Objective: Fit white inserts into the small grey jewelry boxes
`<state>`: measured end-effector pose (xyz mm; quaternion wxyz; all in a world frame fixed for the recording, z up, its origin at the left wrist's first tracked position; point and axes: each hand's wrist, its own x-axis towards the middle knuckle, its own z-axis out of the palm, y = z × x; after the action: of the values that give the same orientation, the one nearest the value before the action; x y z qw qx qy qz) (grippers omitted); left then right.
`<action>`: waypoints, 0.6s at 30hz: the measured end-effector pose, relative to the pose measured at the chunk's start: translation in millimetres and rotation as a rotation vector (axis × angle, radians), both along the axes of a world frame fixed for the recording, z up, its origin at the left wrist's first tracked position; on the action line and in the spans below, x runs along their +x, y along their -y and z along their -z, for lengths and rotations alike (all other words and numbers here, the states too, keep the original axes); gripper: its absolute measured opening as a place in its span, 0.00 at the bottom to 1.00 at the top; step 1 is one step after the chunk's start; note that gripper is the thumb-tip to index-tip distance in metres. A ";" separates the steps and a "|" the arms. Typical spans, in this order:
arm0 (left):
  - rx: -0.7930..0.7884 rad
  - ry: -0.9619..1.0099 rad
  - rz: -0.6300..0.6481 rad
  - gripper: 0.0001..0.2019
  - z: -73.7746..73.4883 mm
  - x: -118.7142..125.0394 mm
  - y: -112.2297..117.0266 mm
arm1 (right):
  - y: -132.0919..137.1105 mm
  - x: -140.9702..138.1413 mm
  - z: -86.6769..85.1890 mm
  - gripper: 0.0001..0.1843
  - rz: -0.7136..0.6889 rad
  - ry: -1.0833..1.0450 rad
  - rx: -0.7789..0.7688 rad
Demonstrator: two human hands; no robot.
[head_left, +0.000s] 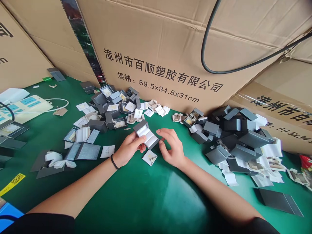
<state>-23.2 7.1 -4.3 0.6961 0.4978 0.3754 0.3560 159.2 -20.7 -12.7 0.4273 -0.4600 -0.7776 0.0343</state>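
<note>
My left hand (129,148), with a black band at its wrist, grips a small dark grey jewellery box (149,136). The lid is folded back and a white padded insert shows inside. Close by on the right is my right hand (172,146), its thumb and fingers apart and curved towards the box's edge, with nothing seen between them. On the green table just below the box lies a small white card (149,158) with a little piece on it that I cannot make out. Left of my left hand rests a printed white card (107,151).
Grey boxes and papers form a large pile (240,136) on the right and another heap (114,105) at back left. A power strip (26,105) lies far left. Behind stands a cardboard carton (156,39), with a black cable (207,65) hanging before it.
</note>
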 end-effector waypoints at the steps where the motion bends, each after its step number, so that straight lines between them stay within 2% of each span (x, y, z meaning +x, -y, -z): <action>1: 0.040 -0.031 0.003 0.21 0.4 -0.2 -0.5 | 0.7 -1.4 -0.5 0.22 0.011 -0.084 -0.144; 4: 0.120 -0.090 0.054 0.23 0.7 -0.2 -0.9 | 0.4 -3.8 -0.9 0.33 -0.064 -0.214 -0.610; 5: 0.142 -0.097 0.071 0.24 0.4 0.1 -0.5 | -0.3 -3.9 -0.6 0.36 -0.103 -0.227 -0.722; 7: 0.201 -0.123 0.107 0.25 -1.0 0.6 0.7 | -2.2 -3.2 0.2 0.40 -0.172 -0.250 -0.853; 12: 0.253 -0.181 0.191 0.33 -5.1 1.1 3.2 | -5.1 -0.6 1.1 0.42 -0.210 -0.394 -0.951; 18: 0.277 -0.245 0.266 0.29 -0.5 1.5 1.2 | -5.8 -5.8 4.2 0.39 -0.077 -0.438 -0.818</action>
<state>-21.6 5.9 -3.8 0.6113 0.6730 0.3357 0.2462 153.4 -14.9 -16.9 0.3635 -0.5433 -0.6081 0.4504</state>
